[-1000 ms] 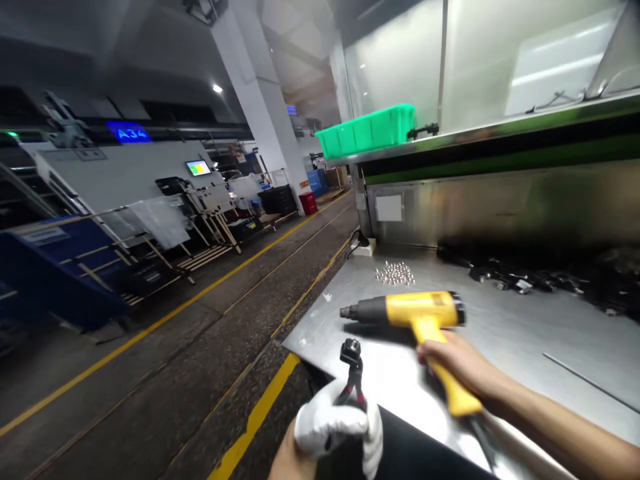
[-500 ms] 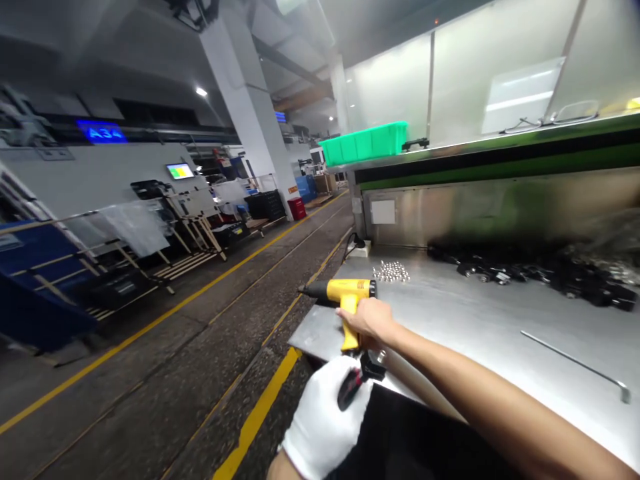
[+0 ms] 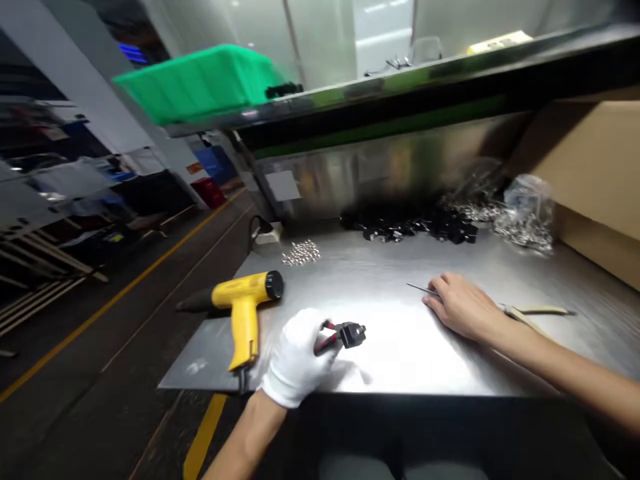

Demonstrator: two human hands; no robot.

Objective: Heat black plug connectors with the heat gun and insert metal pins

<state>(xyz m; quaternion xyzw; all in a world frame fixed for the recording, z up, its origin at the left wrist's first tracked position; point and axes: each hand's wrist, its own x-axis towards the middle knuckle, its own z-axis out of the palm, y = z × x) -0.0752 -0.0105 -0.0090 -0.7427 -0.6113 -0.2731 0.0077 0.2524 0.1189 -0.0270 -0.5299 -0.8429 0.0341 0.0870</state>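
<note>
My left hand [image 3: 299,357], in a white glove, is closed around a black and red part [image 3: 345,335] above the front of the metal table [image 3: 390,363]. My bare right hand [image 3: 463,305] rests on the table with its fingers closed on a thin metal rod [image 3: 423,289], most of which is hidden under the hand. A yellow heat gun [image 3: 245,300] lies at the table's left end, its dark nozzle pointing left. Pliers [image 3: 543,311] with pale handles lie beside my right forearm.
Small metal pieces [image 3: 301,253] lie behind the heat gun. Black parts [image 3: 445,227] and a plastic bag of metal pieces [image 3: 527,213] are at the back, near a cardboard box [image 3: 600,160]. A green bin [image 3: 200,83] stands on the shelf.
My right hand has let go of the heat gun, moved right and taken hold of the rod. The view has turned right, and my left hand still holds the black and red part.
</note>
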